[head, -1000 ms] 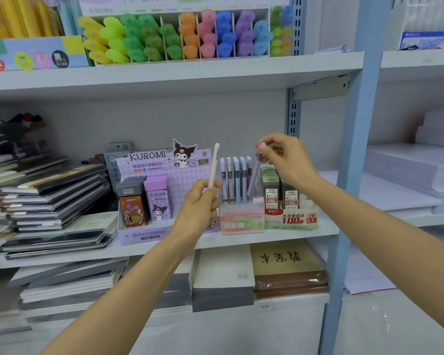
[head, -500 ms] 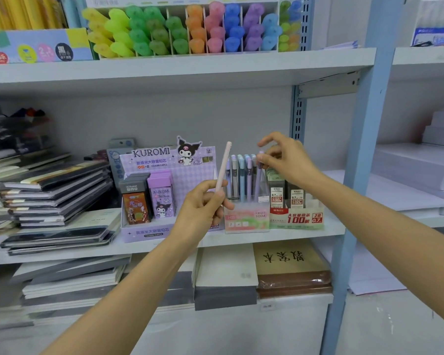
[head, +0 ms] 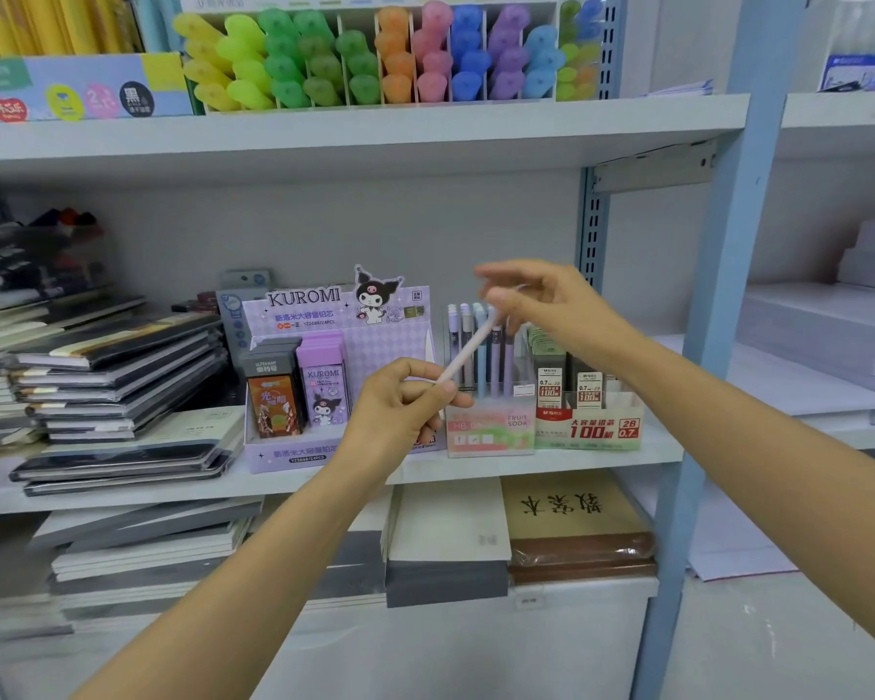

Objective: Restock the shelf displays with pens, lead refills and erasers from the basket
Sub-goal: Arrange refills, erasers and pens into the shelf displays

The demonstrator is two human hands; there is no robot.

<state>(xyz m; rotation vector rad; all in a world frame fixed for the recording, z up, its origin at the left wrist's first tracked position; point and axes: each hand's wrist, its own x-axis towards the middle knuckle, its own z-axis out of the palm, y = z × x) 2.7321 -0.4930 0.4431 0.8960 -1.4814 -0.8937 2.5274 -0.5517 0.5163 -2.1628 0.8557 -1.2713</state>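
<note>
Pen (head: 463, 352), pale and slim, is in my left hand (head: 400, 406), pinched near its lower end between thumb and curled fingers. It tilts up and to the right, crossing in front of the pen display box (head: 491, 429) on the middle shelf (head: 476, 472). My right hand (head: 541, 305) is at the pen's upper end, thumb and forefinger bent in around the tip. Blur smears that spot, so I cannot tell whether they grip it or only frame it.

Behind the 2 hands, a row of pens (head: 482, 371) stands upright in the box, packed close, with a narrow gap at its right end. The lead refill box (head: 589, 429) touches its right side, and the Kuromi display (head: 390, 346) stands just beside its left (so no sideways slack at shelf level). Room to move is above: bare back wall runs from the pen tops up to the underside of the upper shelf (head: 375, 138), which carries the highlighters (head: 375, 58). To the right, the blue upright post (head: 728, 295) stands near my right forearm. To the left, stacked notebooks (head: 112, 376) fill the shelf out to its front edge.
</note>
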